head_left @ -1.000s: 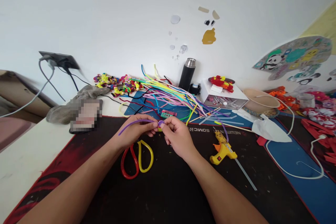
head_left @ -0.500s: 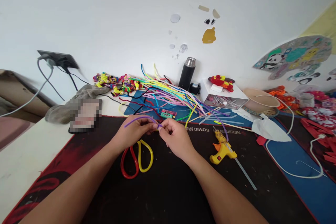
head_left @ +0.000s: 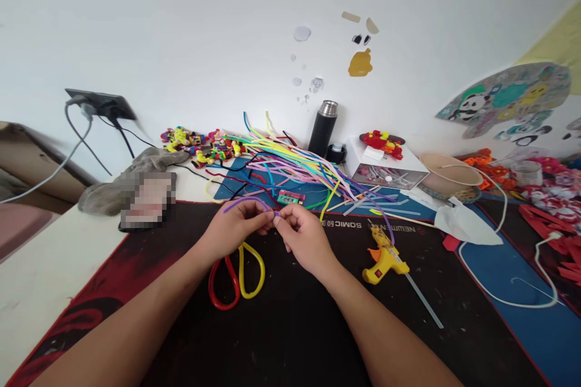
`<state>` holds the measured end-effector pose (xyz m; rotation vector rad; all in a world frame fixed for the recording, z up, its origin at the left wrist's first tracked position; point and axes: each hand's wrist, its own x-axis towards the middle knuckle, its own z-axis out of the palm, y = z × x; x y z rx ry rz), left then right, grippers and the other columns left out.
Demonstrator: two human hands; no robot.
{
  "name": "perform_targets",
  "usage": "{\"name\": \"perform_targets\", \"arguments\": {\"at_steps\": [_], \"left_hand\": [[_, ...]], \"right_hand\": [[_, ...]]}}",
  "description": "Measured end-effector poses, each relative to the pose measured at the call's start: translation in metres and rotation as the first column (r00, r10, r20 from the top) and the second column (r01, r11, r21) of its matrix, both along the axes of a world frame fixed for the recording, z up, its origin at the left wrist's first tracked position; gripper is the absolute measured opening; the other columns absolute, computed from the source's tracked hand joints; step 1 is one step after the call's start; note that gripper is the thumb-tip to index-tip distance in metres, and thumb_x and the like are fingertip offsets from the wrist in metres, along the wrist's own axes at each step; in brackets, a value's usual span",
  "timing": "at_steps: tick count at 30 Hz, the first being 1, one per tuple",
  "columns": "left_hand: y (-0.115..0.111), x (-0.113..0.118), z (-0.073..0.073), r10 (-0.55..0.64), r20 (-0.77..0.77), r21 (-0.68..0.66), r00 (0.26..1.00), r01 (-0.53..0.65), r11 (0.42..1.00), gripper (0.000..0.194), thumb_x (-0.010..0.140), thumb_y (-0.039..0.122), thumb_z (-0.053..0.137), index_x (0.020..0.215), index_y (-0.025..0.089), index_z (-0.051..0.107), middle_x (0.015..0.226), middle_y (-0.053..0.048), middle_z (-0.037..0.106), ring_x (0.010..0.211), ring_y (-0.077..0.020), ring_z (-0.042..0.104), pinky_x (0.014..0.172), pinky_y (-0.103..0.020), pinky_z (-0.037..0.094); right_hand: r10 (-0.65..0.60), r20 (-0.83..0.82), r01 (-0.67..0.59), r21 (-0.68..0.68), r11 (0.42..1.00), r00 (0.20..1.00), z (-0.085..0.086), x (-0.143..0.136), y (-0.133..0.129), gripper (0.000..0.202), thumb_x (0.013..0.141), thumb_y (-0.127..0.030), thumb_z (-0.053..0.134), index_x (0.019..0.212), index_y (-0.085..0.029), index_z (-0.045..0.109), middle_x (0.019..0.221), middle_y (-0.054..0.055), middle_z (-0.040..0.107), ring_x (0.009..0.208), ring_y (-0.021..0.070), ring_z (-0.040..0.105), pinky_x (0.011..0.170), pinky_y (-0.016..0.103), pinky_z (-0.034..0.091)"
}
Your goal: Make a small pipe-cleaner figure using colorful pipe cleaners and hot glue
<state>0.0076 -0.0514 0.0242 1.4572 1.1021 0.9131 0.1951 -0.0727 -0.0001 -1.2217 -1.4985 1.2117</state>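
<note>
Purple fuzzy stem [head_left: 236, 201] is held over the dark mat [head_left: 272, 338], arching back across the left hand, one end at the meeting fingertips. Both forearms slant inward from the lower corners. Red and yellow scissors handles [head_left: 241, 269] lie beneath the left hand [head_left: 233, 230], which pinches the stem between thumb and forefinger; the right hand [head_left: 306, 239], fingers curled, grips its inner end, the thumbs almost touching. Right of the hands rests a yellow glue gun [head_left: 385, 263], a clear stick out its back. Beyond, a white box [head_left: 408, 163] shows jumbled small pieces behind its see-through front and carries red-and-yellow fuzzy figures [head_left: 384, 144] on top. Beside it, a pale basket [head_left: 447, 169] has a white cord across it; its contents cannot be made out. Farther back stands a black flask [head_left: 321, 133], silver-capped.
</note>
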Motion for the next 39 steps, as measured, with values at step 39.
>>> {"name": "perform_targets", "arguments": {"at_steps": [39], "left_hand": [[-0.005, 0.01, 0.003, 0.053, 0.109, -0.124, 0.993, -0.039, 0.992, 0.043, 0.069, 0.058, 0.094, 0.075, 0.018, 0.078, 0.073, -0.006, 0.078, 0.066, -0.0198, 0.07, 0.064, -0.03, 0.06]], "right_hand": [[0.013, -0.108, -0.015, -0.021, 1.0, 0.994, 0.005, -0.002, -0.002, 0.02, 0.095, -0.041, 0.066, 0.089, -0.023, 0.059, 0.061, -0.006, 0.06, 0.046, 0.0116, 0.051, 0.046, 0.023, 0.039]]}}
